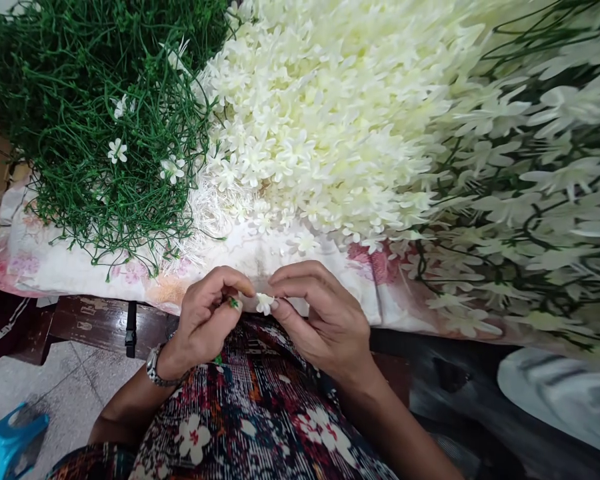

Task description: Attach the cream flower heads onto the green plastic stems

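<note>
The flower [265, 303] is tiny and cream-white, with short pointed petals spread like a star, and looks like soft plastic or fabric. It sits between the two hands, above the lap [260, 413] and just in front of the edge of the cloth [55, 267].

The right hand [320, 320] has its thumb and forefinger pinched together on the flower's right side, with the other fingers curled above it. The left hand [207, 313] is closed the same way on a stem [235, 303], of which only a short bright green tip shows at the fingertips. The tip is just beside the flower. Whether the two touch is too small to tell.

A watch [155, 367] with a metal band is on the left wrist.

Behind the hands, a large heap [330, 120] of loose flowers of the same kind lies on the cloth, which is pale with a faded pink floral print and covers a dark wooden bench [95, 323]. To the left of the heap is a tangle [95, 113] of thin dark green stems, a few of them carrying white flowers. At the right lie sprays [530, 167], green stems full of white flowers.
</note>
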`<state>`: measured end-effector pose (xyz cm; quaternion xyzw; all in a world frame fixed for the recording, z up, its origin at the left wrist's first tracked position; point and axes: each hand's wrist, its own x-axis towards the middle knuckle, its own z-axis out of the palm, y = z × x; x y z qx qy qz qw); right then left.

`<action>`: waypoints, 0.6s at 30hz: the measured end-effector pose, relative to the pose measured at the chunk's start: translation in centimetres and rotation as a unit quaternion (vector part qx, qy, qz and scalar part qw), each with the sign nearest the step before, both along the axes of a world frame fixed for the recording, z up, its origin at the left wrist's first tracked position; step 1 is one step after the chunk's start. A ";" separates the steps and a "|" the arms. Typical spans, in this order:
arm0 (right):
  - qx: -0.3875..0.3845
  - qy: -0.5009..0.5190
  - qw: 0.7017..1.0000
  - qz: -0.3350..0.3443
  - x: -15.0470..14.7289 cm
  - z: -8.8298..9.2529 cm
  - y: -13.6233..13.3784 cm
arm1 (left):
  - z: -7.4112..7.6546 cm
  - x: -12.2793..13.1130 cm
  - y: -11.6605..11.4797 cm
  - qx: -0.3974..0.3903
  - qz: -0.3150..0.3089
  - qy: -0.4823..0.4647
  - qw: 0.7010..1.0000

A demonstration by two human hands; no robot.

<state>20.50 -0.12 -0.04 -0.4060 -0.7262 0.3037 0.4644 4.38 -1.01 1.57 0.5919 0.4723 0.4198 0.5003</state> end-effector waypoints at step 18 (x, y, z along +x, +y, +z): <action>-0.040 0.043 0.997 0.041 0.9 0.8 -0.6 | 0.5 1.0 -0.5 -0.011 -0.053 0.164 0.985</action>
